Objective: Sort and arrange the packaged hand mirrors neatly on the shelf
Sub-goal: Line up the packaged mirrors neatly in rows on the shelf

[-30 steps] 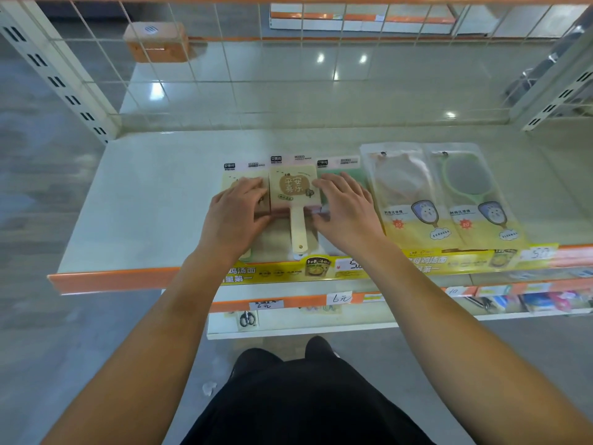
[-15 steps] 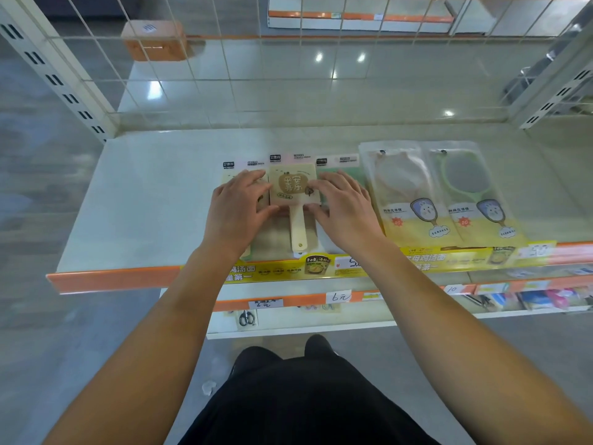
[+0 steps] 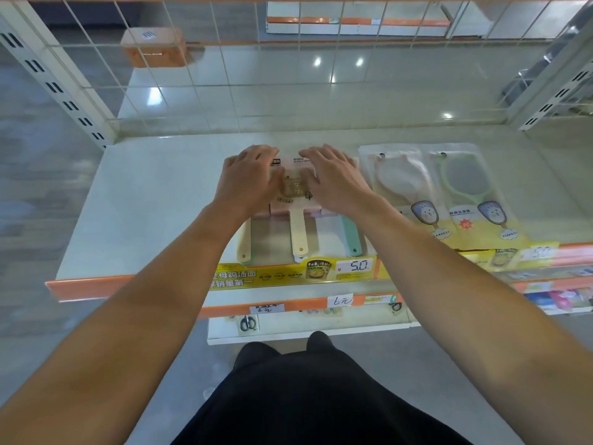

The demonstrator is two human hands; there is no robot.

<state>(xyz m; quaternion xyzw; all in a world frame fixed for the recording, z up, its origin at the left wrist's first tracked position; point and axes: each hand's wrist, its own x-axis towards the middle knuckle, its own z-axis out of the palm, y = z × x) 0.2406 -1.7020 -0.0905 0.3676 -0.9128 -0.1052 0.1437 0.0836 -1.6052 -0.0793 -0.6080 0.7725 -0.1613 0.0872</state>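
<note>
Both hands now lie farther back on the shelf (image 3: 154, 200) than half a second ago: then they covered the lower part of the mirror cards, now they sit over the far ends, and the handles show in full. The left hand (image 3: 248, 181) rests flat, fingers straight and slightly spread, on the left card of the three square hand mirrors (image 3: 293, 191). The right hand (image 3: 333, 178) lies the same way on the right card, fingers relaxed and pressing down, gripping nothing. The three packs stay side by side near the middle of the shelf, with the cream handle (image 3: 299, 234) in the centre, a green handle (image 3: 350, 236) to its right and a pale one to the left, all pointing to the near edge.

Just to the right lie two clear bags with round mirrors (image 3: 449, 187), one beige, one green. The shelf is white with an orange front strip (image 3: 93, 285) carrying a yellow price label (image 3: 292, 273). A wire grid (image 3: 224, 75) backs it, with shiny grey floor beyond. A lower shelf (image 3: 305, 329) holds small scissors.
</note>
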